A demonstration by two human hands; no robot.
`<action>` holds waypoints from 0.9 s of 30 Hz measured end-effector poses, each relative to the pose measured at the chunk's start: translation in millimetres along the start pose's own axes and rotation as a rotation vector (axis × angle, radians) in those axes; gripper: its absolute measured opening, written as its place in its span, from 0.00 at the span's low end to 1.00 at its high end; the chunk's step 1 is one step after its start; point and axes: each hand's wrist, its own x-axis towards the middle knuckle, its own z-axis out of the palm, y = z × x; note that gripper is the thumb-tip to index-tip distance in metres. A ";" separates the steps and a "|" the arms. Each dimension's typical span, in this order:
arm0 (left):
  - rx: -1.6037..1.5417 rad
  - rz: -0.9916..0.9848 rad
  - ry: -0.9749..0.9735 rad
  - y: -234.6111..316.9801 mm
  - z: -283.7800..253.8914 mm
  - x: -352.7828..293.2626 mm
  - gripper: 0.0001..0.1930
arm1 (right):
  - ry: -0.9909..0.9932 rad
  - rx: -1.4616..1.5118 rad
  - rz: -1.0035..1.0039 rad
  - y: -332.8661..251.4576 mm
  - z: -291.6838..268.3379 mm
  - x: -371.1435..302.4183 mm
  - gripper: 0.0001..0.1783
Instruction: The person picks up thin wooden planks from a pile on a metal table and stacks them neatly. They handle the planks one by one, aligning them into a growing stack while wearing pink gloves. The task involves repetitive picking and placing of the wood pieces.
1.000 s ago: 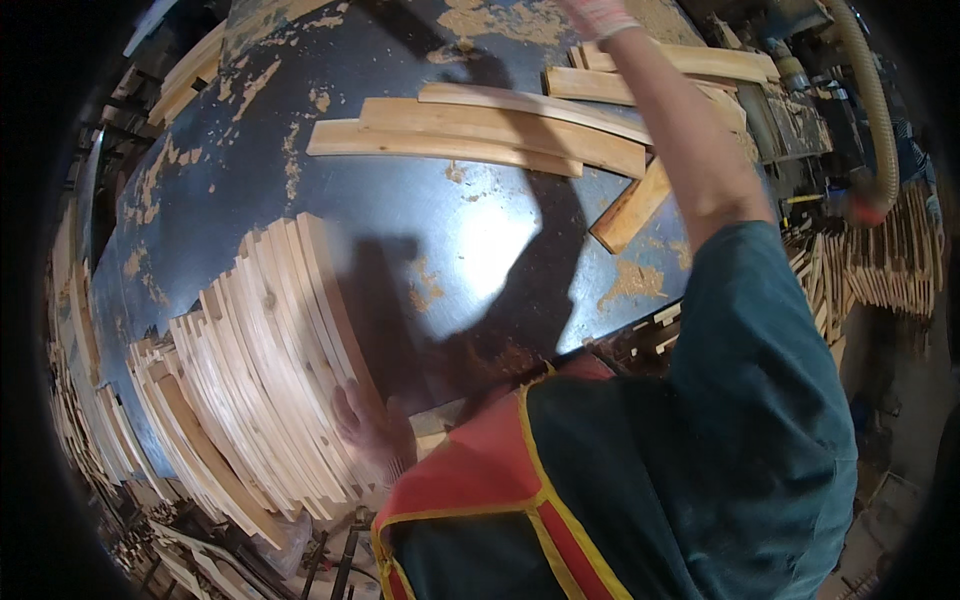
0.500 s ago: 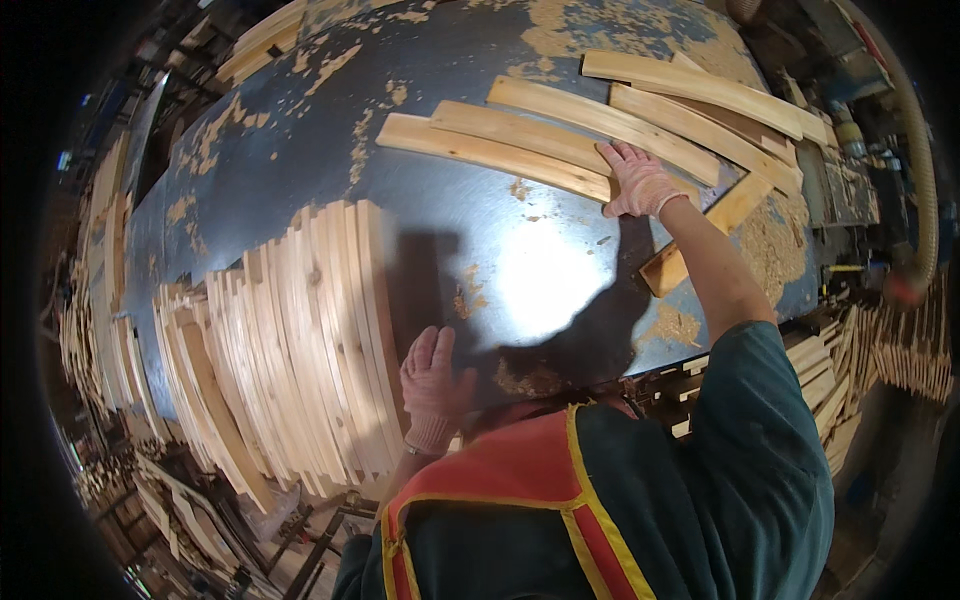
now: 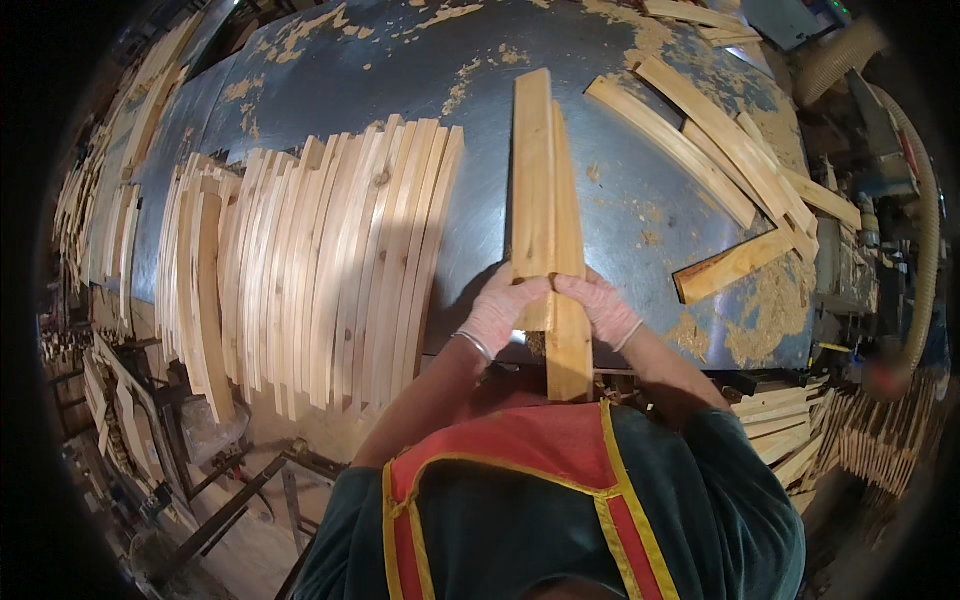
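Note:
In front of my chest are a few overlapping wooden slats [image 3: 533, 180], pointing away from me over the dark metal tabletop [image 3: 490, 200]. Their near ends are uneven, one reaching closer to my apron. My left hand [image 3: 503, 310], in a pale glove, grips them from the left side. From the right side my gloved right hand [image 3: 600, 308] holds the same slats, both thumbs lying on top and almost meeting. The fingers underneath are partly hidden. Left of my left hand, a row of pale slats [image 3: 330, 250] is packed side by side.
More loose boards [image 3: 720, 140] lie crossed at the right of the table, beside a short board [image 3: 735, 265] and heaps of sawdust [image 3: 765, 330]. A ribbed hose [image 3: 925, 240] hangs at the far right. Stacked wood [image 3: 785, 425] sits below the table's right edge.
My right hand has come back from the boards on the right, bringing slats to the middle and turning them lengthwise. My left hand has moved right and taken hold of them too.

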 end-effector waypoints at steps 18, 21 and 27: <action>1.449 0.611 0.430 7.0 -41.0 -128.5 0.42 | -0.244 -1.153 -0.184 6.6 43.4 42.7 0.34; 1.447 0.693 0.355 4.6 -40.5 -103.4 0.40 | 0.141 -1.420 -0.195 -89.4 -63.9 -13.9 0.33; 1.562 0.612 0.021 11.8 5.2 -52.1 0.41 | 0.440 -2.402 -0.167 -124.6 -251.4 -80.9 0.32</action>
